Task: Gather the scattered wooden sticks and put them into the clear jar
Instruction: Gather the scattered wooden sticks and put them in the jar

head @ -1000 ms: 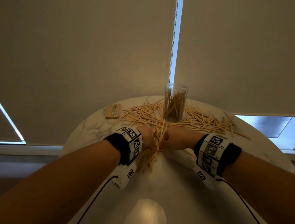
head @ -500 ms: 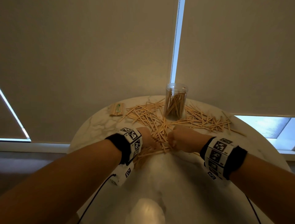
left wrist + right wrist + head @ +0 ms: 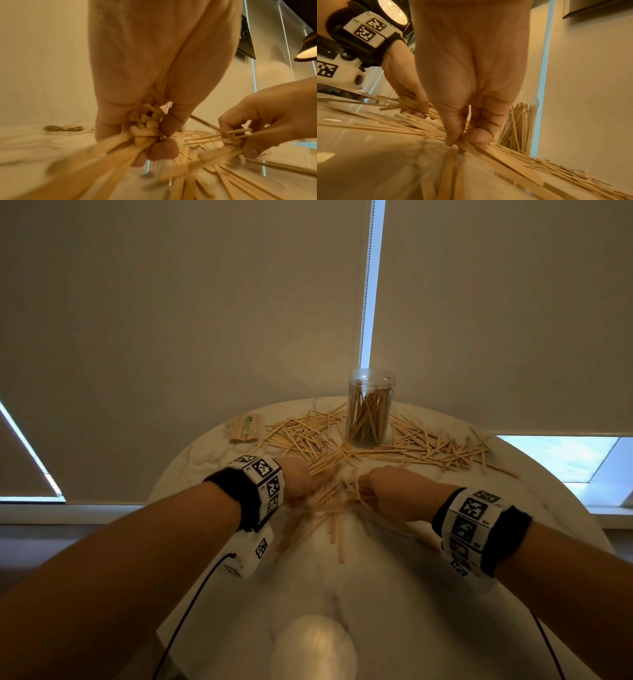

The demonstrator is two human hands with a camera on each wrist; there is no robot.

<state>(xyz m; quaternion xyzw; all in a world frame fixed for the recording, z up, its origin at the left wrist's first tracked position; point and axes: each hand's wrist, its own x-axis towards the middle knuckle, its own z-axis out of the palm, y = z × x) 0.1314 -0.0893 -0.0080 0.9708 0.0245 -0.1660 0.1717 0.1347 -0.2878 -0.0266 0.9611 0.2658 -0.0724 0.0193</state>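
Hands are both down in the pile of thin pale wooden sticks (image 3: 329,501) on the round white marble table (image 3: 394,594). The left hand (image 3: 296,482) clutches a bundle, the right hand (image 3: 387,491) pinches a few; from the head view, fingers are hidden. Tall clear plastic jar (image 3: 370,412) stands behind, partly filled.

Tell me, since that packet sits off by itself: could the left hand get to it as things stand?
Probably not yet: the left hand grips a bundle of sticks. Otherwise the way looks free; the packet lies on its side of the table, with only bare marble between.
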